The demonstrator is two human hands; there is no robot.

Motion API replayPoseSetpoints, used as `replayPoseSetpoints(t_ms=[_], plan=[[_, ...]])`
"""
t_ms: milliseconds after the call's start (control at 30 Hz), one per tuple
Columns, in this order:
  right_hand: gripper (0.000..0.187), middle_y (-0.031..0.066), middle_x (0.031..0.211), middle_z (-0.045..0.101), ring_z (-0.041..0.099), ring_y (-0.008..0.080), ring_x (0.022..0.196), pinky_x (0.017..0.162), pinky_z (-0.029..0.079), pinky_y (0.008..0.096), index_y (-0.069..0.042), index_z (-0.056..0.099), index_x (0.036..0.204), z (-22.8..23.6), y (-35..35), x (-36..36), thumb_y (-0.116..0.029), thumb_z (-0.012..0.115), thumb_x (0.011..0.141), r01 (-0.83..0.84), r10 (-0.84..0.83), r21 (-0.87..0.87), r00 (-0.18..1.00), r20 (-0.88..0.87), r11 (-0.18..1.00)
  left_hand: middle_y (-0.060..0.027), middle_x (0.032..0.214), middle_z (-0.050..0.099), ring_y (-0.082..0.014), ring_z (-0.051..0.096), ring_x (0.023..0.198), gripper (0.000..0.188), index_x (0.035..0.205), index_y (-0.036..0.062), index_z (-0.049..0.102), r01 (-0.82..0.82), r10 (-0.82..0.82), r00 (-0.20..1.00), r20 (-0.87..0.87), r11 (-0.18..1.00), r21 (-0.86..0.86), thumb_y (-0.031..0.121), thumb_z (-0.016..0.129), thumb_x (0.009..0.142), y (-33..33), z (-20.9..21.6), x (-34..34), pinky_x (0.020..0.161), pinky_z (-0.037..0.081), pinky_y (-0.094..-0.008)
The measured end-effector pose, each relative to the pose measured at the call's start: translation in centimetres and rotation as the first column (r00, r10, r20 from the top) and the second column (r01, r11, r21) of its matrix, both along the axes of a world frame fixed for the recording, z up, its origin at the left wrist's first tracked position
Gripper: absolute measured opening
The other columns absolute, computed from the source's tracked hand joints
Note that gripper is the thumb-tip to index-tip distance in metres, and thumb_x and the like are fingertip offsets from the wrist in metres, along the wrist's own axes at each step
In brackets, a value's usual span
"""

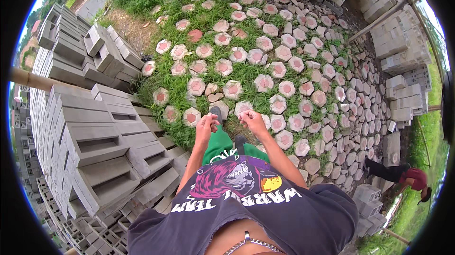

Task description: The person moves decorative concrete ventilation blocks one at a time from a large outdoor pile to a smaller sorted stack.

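Observation:
My left hand (207, 125) is raised in front of my waist with its fingers curled in. Level with it and a short gap away, my right hand (252, 120) is closed too, thumb and fingertips drawn together. Anything pinched in either hand is too small to make out. Below both hands lie hexagonal paving stones (232, 89) with reddish centres, set apart in green grass (180, 132). One dark shoe (216, 113) of mine shows just beyond the left hand, under a green trouser leg (217, 139).
Stacked grey hollow concrete blocks (97, 141) rise close on my left, with a bamboo pole (33, 80) across them. More block stacks (403, 42) stand at the far right. A person (403, 174) in a red shirt bends over at the right. Stones (365, 98) crowd closer together there.

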State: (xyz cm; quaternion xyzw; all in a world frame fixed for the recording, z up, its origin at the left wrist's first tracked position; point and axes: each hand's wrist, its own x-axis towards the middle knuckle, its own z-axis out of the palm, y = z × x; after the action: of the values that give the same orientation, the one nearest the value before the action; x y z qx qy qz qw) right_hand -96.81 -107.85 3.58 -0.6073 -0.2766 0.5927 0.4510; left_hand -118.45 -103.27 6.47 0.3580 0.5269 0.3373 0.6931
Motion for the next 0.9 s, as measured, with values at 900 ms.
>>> replayPoseSetpoints(t_ms=[900], plan=[[0.035,0.0012,0.075,0.061,0.058,0.0104,0.070,0.063,0.047,0.0262,-0.005,0.057,0.103,-3.0,42.5,12.7,-0.035,0.040,0.100,0.330,-0.335,0.107,0.941,0.035,0.938,-0.0033,0.078,0.063,-0.0115,0.049,0.064,0.079,0.118,-0.0024,0.059,0.587,-0.588,0.805,0.080,0.808,0.047,0.054,0.009,0.096,51.5,-3.0,17.1,0.063,0.040,-0.0268]])
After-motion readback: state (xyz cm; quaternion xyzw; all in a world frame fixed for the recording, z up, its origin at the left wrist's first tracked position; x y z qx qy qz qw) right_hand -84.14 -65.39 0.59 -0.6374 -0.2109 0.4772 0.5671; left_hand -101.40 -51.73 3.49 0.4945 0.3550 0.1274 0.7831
